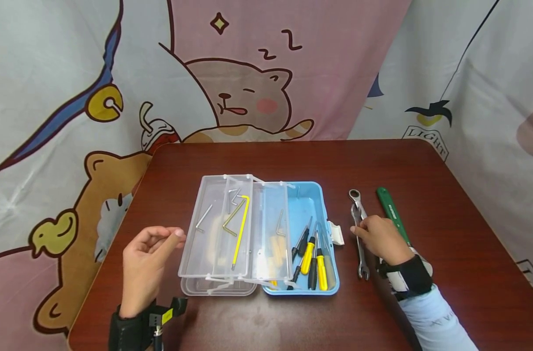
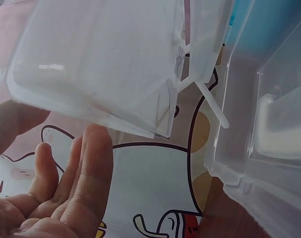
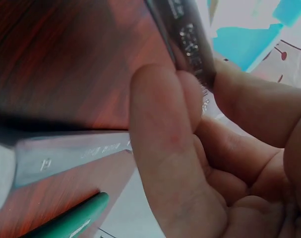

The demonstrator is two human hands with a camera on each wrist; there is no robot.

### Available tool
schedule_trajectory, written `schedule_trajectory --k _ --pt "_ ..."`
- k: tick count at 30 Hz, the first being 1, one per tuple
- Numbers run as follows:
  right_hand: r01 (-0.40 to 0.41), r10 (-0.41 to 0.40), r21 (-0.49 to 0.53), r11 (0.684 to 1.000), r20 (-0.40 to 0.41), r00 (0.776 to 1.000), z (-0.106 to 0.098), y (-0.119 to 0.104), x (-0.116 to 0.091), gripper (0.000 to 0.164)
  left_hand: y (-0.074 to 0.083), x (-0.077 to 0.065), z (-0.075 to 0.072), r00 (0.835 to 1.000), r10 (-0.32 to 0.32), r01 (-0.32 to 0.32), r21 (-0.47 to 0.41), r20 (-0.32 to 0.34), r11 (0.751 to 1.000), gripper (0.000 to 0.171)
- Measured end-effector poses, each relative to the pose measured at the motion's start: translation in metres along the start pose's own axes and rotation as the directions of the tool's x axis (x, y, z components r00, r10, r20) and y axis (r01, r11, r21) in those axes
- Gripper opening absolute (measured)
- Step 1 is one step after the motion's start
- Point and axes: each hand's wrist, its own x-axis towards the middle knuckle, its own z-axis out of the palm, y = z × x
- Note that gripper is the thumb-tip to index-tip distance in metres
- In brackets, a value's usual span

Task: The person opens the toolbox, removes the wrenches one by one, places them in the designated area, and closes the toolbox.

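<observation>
My left hand is at the left edge of a clear plastic tray, fingertips right at its rim. In the left wrist view the fingers extend fairly straight beneath the tray's edge. My right hand pinches a silver wrench between thumb and fingers. Raised lettering shows on its shank. A second silver wrench, marked 19, lies close by in the right wrist view. In the head view a wrench's ring end shows above the hand and an open end below it.
The blue toolbox stands open with several screwdrivers inside. Its clear trays fold out leftward, holding hex keys, one yellow. A green-handled tool lies on the brown table beyond my right hand. A patterned cloth hangs behind.
</observation>
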Motion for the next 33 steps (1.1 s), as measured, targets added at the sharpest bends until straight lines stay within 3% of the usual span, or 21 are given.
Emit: schedule_trajectory --k 20,26,33 --pt "0.006 -0.023 -0.146 0.989 -0.118 0.993 0.019 0.002 0.013 0.031 -0.003 -0.001 -0.002 1.0 0.016 -0.016 -0.057 -0.007 0.998 0.02" --pt "-0.015 0.0 -0.141 0.99 -0.105 0.994 0.022 0.004 0.016 0.029 -0.004 0.0 -0.002 1.0 0.018 -0.018 -0.063 -0.005 0.998 0.02" --pt "-0.051 0.041 -0.126 0.991 -0.075 0.996 0.022 0.005 0.018 0.029 -0.009 0.002 -0.004 1.0 -0.014 0.014 -0.006 -0.012 1.0 0.02"
